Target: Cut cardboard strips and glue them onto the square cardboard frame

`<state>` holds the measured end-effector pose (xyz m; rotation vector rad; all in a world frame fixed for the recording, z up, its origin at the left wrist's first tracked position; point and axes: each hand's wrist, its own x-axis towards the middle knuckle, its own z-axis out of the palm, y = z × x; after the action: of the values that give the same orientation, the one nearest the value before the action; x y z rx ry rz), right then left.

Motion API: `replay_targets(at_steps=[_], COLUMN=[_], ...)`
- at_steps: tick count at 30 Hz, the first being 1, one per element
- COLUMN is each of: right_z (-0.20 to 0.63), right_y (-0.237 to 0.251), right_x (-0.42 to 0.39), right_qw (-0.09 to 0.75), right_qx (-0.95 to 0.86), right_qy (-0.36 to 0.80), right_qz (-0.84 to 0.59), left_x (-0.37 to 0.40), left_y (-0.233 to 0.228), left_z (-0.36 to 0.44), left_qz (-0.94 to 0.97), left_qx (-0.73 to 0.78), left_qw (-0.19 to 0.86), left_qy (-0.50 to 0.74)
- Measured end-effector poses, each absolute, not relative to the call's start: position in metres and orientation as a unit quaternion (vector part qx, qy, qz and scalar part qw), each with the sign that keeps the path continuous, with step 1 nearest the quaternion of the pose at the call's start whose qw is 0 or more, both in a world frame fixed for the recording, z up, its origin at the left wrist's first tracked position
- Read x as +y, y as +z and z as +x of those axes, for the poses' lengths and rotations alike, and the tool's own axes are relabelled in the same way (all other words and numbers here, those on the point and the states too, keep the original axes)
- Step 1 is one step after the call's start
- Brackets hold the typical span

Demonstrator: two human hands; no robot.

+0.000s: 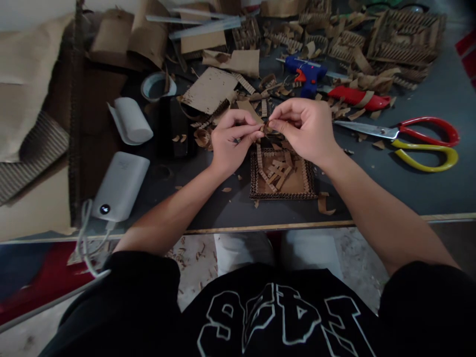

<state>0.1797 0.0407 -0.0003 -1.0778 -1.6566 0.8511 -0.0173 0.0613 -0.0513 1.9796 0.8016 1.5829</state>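
My left hand [237, 139] and my right hand [305, 128] meet over the middle of the table, fingertips nearly touching. Both are closed in a pinch on a small cardboard strip [265, 128], one hand at each end of it. Just below them lies a square cardboard tray [282, 195] with a rim of stacked corrugated strips. Several loose corrugated strips [279, 173] rest inside the tray, and one stands across its left part. My fingers hide part of the strip that I hold.
Scissors [397, 131], a red cutter [359, 97] and a blue glue gun [307, 73] lie to the right. A white power bank [121, 186] with a cable, a paper roll [132, 121] and a tape roll [158, 87] are on the left. Cardboard scraps [211, 89] cover the back.
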Motion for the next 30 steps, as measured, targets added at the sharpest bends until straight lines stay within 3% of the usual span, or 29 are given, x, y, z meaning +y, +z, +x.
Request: replay_targets(at_steps=[30], right_z=[0.1786], right_y=[-0.0019], right_x=[0.0414], right_qw=[0.459], right_qx=[-0.679], right_qy=[0.36], right_qz=[-0.445], left_x=[0.0638], left_y=[-0.0544], left_z=[-0.019], left_qz=[0.727], left_qx=[0.292], left_qw=[0.263], left_qy=[0.563])
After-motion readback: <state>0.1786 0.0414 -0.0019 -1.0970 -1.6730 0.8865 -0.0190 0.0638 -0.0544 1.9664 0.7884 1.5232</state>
